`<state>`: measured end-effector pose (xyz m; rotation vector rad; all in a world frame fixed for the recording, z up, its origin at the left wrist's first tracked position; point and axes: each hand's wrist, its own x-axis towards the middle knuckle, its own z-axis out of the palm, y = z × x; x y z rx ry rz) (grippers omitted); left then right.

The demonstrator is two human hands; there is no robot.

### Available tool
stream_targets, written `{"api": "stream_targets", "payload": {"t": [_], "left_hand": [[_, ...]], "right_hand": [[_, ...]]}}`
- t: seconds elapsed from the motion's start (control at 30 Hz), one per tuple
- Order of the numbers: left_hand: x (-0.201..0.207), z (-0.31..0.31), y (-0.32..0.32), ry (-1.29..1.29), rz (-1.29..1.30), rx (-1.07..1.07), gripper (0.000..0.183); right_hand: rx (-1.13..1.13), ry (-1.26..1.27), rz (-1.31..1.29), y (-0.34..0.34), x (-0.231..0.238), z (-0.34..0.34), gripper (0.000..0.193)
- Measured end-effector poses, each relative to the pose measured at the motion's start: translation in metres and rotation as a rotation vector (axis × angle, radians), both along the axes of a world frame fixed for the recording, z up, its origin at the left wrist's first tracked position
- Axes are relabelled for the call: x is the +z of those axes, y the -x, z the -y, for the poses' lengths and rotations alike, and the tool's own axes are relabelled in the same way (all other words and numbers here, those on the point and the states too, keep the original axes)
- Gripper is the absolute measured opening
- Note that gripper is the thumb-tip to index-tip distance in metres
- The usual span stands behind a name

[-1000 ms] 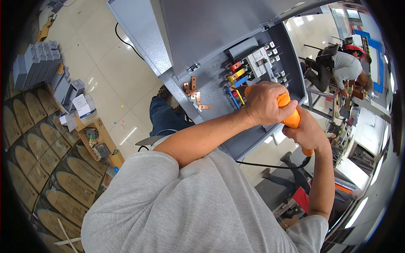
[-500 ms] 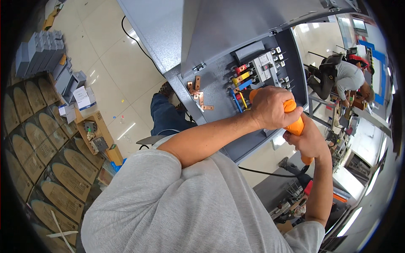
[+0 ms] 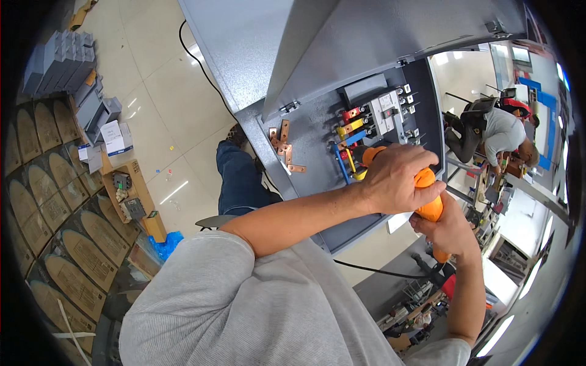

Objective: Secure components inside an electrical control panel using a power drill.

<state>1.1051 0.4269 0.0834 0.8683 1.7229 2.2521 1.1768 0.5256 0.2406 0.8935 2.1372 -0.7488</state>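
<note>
Both my hands hold an orange power drill (image 3: 431, 207) over the inside of a grey metal enclosure (image 3: 317, 119). My left hand (image 3: 400, 177) is closed over its top and front part. My right hand (image 3: 453, 227) wraps the handle behind it. The drill's front end points toward the lower part of the wiring; its tip and whatever it touches are hidden. Beyond my left hand stands a light grey circuit breaker (image 3: 384, 113), with red, yellow and blue sleeved bars (image 3: 352, 138) at its side. Several bare copper bars (image 3: 284, 146) lie loose in the enclosure's left corner.
The enclosure's door (image 3: 397, 33) stands swung up at the far side. A black cable (image 3: 384, 270) runs below my right hand. On the left are stacked grey boxes (image 3: 52, 64) and a cardboard piece with parts (image 3: 137, 198). Another person (image 3: 503, 131) bends over a bench at right.
My hands and the drill have shifted slightly down in the picture, along with a small turn of the view. Both hands keep their grip on the drill.
</note>
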Motion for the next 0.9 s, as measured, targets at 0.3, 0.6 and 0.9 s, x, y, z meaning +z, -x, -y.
{"api": "stream_targets", "payload": {"t": [0.3, 0.6, 0.9], "left_hand": [[0.007, 0.005, 0.005, 0.080, 0.008, -0.172, 0.032], [0.003, 0.003, -0.004, 0.060, 0.014, -0.076, 0.027], [0.003, 0.004, -0.008, 0.058, 0.027, -0.071, 0.027]], "right_hand": [[-0.008, -0.049, 0.064, 0.005, 0.004, 0.005, 0.045], [0.071, -0.042, 0.065, 0.008, 0.009, 0.006, 0.062], [0.070, -0.050, 0.069, 0.005, 0.009, 0.009, 0.062]]}}
